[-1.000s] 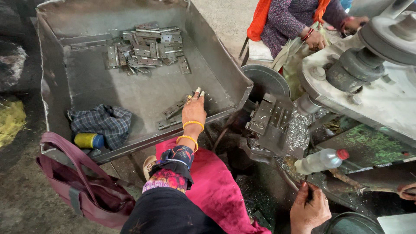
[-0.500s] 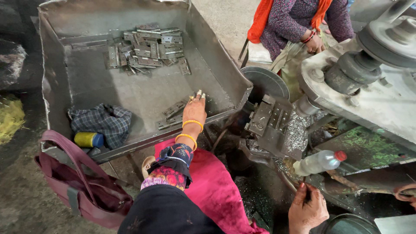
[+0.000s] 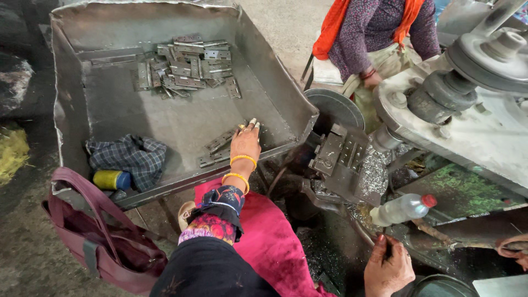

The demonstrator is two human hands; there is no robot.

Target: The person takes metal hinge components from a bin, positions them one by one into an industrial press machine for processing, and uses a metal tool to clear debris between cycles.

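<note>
**Q:** Workshop floor (image 3: 286, 22) of bare, dusty concrete formed the background; what stood on it?

**A:** A large sheet-metal tray (image 3: 71, 110) with sloped walls stood at the left. To the right was a grey machine (image 3: 467, 110) with a pulley wheel, and beside it a fixture block (image 3: 341, 159) strewn with metal shavings. A clear plastic bottle with a red cap (image 3: 404, 208) lay below it. A maroon bag (image 3: 99, 242) hung off the tray's near corner. A second person in an orange scarf (image 3: 379, 33) sat behind the machine.

**Q:** What did the tray contain?

**A:** A pile of flat metal hinges (image 3: 190, 66) lay at its far end. A checked cloth (image 3: 129, 157) and a yellow-and-blue can (image 3: 111, 180) lay in the near left corner. A few loose hinges (image 3: 220, 148) lay near the front wall.

**Q:** How were the hands placed?

**A:** The left hand (image 3: 245, 142), fingers extended and closing on nothing, rested just beside those loose hinges. The right hand (image 3: 388, 267) was low beside the machine; whether it gripped anything could not be told.
</note>
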